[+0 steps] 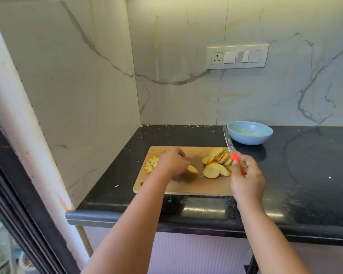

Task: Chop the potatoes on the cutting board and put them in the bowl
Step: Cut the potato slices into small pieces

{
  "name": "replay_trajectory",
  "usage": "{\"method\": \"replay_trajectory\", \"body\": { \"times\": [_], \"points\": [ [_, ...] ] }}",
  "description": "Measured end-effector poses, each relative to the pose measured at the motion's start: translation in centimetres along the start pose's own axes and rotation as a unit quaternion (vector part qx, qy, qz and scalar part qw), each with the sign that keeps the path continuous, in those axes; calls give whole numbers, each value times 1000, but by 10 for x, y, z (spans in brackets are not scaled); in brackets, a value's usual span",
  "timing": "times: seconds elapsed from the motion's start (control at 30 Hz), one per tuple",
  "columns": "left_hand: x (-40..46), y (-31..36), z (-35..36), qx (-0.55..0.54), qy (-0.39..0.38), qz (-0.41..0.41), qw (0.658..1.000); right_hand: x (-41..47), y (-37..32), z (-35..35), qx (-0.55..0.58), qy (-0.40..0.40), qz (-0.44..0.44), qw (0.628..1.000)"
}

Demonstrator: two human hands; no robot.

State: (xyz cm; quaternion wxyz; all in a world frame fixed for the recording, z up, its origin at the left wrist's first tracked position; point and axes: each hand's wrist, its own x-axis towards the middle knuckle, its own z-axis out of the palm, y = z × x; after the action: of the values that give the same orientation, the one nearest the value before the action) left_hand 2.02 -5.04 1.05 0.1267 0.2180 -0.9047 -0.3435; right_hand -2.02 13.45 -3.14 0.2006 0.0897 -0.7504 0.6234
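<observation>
Here we are at the black surface (305,175), and the wooden cutting board (186,186) sits square in front of the person, near the corner of the marble-patterned wall (186,76). The left hand (172,162) is down on the middle of the board, fingers curled over a small stack of potato slices (192,169), pinching it at its left end. Just beyond that hand, at the board's left edge, lies a little heap of diced potato (151,165). Over on the right side of the board, a bigger pile of slices (217,162) fans out, overlapping one another, untouched by either hand.

The right hand (247,180) has its fingers wrapped around the orange handle of the knife (231,147), thumb laid along the top. The blade is lifted clear of the board, tip pointing away toward the wall, and in this view it crosses the left rim of the blue bowl (249,133). That bowl stands on the surface behind the board's far right corner, apart from it; whether any potato is inside is hard to make out. A white switch panel (237,56) sits on the wall above.
</observation>
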Motion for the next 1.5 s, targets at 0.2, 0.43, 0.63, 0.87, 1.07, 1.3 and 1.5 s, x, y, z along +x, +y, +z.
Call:
{"method": "replay_trajectory", "body": {
  "times": [0.2, 0.43, 0.63, 0.87, 1.07, 1.3, 1.5],
  "points": [
    [-17, -4, -15, 155, 32, 71, 985, -12, -12, -3, -70, -30, -33, 997],
    [-22, -23, 8, 183, -32, 127, 974, -50, -31, -1, -210, -96, -75, 970],
    [-28, -37, 21, 182, 75, 144, 970, -74, -52, 1, -283, -187, -67, 938],
    [-39, -36, 18, 194, 73, 147, 967, -66, -75, 3, -329, -246, -11, 912],
    [-39, -34, 16, 195, 56, 132, 970, -72, -85, 14, -388, -279, 2, 878],
    [-38, -33, 14, 190, 47, 111, 974, -63, -116, 26, -460, -342, 15, 820],
    [-38, -31, 12, 186, 37, 102, 977, -59, -129, -27, -484, -356, 6, 799]
  ]
}}
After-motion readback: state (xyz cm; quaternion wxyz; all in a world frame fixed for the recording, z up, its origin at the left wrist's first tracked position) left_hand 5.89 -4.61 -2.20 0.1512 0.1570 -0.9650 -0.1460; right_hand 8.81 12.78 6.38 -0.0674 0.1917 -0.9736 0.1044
